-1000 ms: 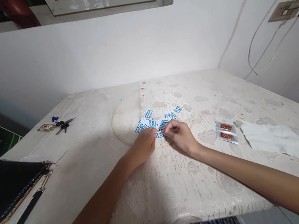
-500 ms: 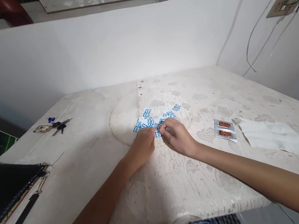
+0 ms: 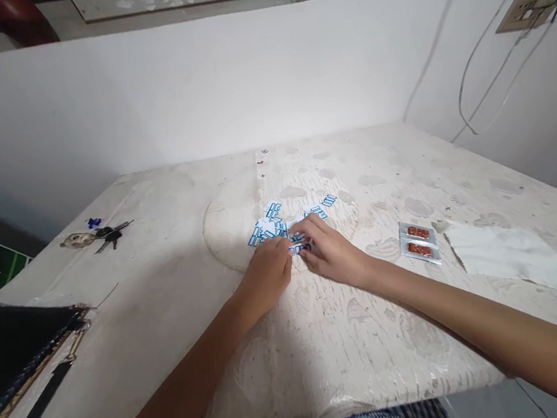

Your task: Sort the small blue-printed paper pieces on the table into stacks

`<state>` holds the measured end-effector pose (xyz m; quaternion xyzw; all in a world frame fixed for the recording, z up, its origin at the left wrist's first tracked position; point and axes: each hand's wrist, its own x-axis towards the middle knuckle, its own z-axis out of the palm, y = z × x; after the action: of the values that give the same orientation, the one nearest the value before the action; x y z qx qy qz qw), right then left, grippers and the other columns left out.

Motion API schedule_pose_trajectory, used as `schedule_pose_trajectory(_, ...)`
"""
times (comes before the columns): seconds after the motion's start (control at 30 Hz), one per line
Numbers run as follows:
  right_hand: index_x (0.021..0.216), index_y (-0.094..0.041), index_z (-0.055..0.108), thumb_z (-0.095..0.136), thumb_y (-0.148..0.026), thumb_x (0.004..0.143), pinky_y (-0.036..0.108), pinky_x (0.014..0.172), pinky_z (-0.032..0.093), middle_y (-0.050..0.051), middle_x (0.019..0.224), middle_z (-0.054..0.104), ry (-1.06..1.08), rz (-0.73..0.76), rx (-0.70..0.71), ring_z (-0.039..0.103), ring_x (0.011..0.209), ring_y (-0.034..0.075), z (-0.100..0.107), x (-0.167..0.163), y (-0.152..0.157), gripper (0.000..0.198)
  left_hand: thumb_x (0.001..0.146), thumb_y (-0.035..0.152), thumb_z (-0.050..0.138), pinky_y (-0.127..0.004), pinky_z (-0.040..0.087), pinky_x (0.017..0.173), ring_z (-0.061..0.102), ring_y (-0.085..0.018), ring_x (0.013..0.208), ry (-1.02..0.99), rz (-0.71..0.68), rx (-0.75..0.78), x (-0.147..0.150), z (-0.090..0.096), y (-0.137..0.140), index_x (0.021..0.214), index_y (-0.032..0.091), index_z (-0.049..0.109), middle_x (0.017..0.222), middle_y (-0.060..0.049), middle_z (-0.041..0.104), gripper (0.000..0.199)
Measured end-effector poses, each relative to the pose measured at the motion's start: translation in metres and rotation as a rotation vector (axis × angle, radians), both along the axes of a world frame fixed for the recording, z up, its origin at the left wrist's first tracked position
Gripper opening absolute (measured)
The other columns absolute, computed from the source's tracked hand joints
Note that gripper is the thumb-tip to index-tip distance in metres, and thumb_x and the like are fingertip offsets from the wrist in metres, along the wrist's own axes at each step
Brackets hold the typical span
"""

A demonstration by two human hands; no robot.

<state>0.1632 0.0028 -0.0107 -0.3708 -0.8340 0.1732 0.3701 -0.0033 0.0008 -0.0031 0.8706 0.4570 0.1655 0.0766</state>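
Note:
Small white paper pieces point(image 3: 271, 223) with blue printed outlines lie in a loose pile at the middle of the table. My left hand point(image 3: 269, 267) is closed at the near edge of the pile, its fingertips pinching a paper piece that is mostly hidden. Just right of it, my right hand point(image 3: 330, 246) has its thumb and fingers parted, with a blue-printed strip point(image 3: 300, 249) at their tips. One more printed piece point(image 3: 329, 200) lies a little apart at the pile's far right.
To the right lie a blister pack point(image 3: 419, 242) with two red-brown tablets and a white cloth point(image 3: 512, 256). On the left are keys point(image 3: 110, 235), a small blue object point(image 3: 94, 222) and a black pouch point(image 3: 24, 359) with a strap. A wall point(image 3: 224, 87) bounds the table's back.
My right hand's fingers have gone from a pinch to spread apart, uncovering more of the blue-printed strip. My left hand has shifted slightly right.

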Motion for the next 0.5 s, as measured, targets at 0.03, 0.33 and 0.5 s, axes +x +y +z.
schedule_pose_trajectory(0.03, 0.1, -0.019, 0.051, 0.044, -0.007, 0.076, 0.027, 0.066, 0.04, 0.007, 0.095, 0.051, -0.05, 0.013, -0.017, 0.049, 0.079, 0.016, 0.001, 0.003, 0.002, 0.028, 0.087, 0.017, 0.028, -0.032, 0.039, 0.072, 0.048, -0.018, 0.079, 0.004, 0.001, 0.001, 0.0, 0.0, 0.0, 0.078, 0.016, 0.047, 0.081, -0.006, 0.053, 0.021)
schedule_pose_trajectory(0.33, 0.081, -0.016, 0.058, 0.045, -0.012, 0.077, 0.025, 0.062, 0.038, 0.004, 0.078, 0.057, -0.121, 0.071, -0.099, 0.05, 0.067, 0.012, 0.005, 0.005, 0.005, 0.015, 0.087, 0.019, 0.029, -0.031, 0.038, 0.069, 0.047, -0.018, 0.077, 0.041, -0.02, 0.017, 0.001, 0.004, -0.001, 0.076, 0.017, 0.047, 0.078, -0.005, 0.053, 0.021)
schedule_pose_trajectory(0.5, 0.088, -0.017, 0.06, 0.046, -0.028, 0.081, 0.027, 0.06, 0.039, 0.004, 0.074, 0.059, -0.084, -0.107, -0.196, 0.05, 0.063, 0.013, 0.016, 0.019, 0.015, 0.019, 0.086, 0.017, 0.031, -0.029, 0.036, 0.065, 0.046, -0.017, 0.073, 0.057, -0.005, 0.012, 0.003, 0.005, -0.001, 0.072, 0.018, 0.044, 0.074, -0.004, 0.052, 0.019)
